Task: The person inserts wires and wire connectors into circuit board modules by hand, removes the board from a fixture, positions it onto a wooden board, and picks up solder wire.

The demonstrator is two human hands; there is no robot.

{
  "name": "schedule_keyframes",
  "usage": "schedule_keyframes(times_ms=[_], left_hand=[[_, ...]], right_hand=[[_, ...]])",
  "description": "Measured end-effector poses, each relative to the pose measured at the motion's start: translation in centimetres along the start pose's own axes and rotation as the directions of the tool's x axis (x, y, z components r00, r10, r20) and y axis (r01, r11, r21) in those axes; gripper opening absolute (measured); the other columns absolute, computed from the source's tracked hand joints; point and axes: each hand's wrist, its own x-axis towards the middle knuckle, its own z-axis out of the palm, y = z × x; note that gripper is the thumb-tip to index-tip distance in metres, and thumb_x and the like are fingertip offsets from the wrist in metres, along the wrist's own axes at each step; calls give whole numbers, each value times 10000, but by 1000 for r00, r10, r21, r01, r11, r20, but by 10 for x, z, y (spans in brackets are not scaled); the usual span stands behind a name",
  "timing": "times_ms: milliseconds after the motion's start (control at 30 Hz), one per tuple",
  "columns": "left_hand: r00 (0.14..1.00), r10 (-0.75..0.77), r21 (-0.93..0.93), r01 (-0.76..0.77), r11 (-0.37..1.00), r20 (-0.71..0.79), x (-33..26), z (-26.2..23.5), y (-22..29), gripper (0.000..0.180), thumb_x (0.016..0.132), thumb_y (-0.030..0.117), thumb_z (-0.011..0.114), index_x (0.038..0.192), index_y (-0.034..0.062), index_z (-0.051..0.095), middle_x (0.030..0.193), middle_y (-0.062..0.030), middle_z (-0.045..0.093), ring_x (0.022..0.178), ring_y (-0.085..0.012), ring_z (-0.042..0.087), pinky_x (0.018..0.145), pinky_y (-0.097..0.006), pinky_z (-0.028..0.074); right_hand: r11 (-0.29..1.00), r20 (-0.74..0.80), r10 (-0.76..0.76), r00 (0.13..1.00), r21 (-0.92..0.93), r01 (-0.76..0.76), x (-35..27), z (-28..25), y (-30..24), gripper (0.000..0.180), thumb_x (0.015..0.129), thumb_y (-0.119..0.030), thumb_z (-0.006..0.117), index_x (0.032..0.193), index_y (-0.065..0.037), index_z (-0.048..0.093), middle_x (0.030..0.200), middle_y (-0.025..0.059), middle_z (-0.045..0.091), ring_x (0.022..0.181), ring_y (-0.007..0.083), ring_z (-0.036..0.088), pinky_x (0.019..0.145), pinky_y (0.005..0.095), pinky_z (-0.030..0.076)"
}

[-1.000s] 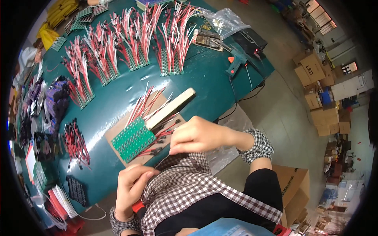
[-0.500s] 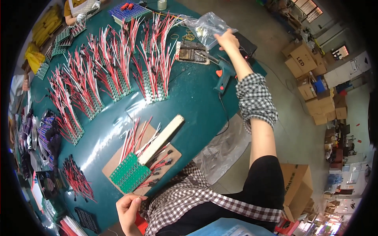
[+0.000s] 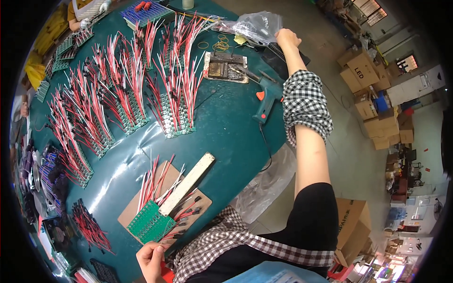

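At the far right of the table, my right hand (image 3: 289, 39) is closed on the edge of a crumpled clear plastic bag (image 3: 257, 27). My left hand (image 3: 151, 259) is low in the view, thumb and fingers pinched near the lower corner of a green circuit board (image 3: 150, 222); what they pinch is too small to make out. The board lies on brown cardboard (image 3: 126, 218), with red and white wires beyond it and black-tipped wires (image 3: 190, 211) on its near side. A pale wooden strip (image 3: 188, 183) rests across the board's edge.
A teal glue gun (image 3: 269, 96) lies beside a stained tray (image 3: 225, 67) and yellow rubber bands (image 3: 221, 44). Several wired boards (image 3: 175, 113) stand in rows at left. A wire bundle (image 3: 92, 226) lies nearer. Another person's gloved hand (image 3: 85, 23) is at far left.
My right hand has moved slightly right and its fingers have closed on the bag, which is pulled that way. My left hand stays by the board's corner. The view has shifted a little.
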Motion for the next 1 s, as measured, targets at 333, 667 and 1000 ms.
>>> schedule_keyframes(times_ms=[333,667,1000], left_hand=[[998,63,61,-62,996,-7,-10,-5,-3,225,940,166,612,854,-36,664,651,-5,529,525,-64,432,498,-220,301],[979,198,77,-201,977,38,-12,9,4,245,939,195,619,851,-29,664,629,0,509,499,-58,396,474,-220,272],[986,147,41,-144,989,-74,-9,81,48,374,943,190,640,1245,-19,572,686,-39,622,505,-62,496,440,-199,322]], right_hand=[[873,-358,-144,923,393,289,-150,-66,25,250,848,-359,650,875,-114,695,821,119,698,778,352,671,685,462,528],[950,-193,-145,970,246,191,-226,1,84,180,795,-196,718,967,-147,700,946,49,633,947,302,590,762,439,482],[448,-55,27,998,893,37,-268,-14,120,338,932,-252,636,1208,-57,629,1038,160,621,914,263,652,788,398,516]])
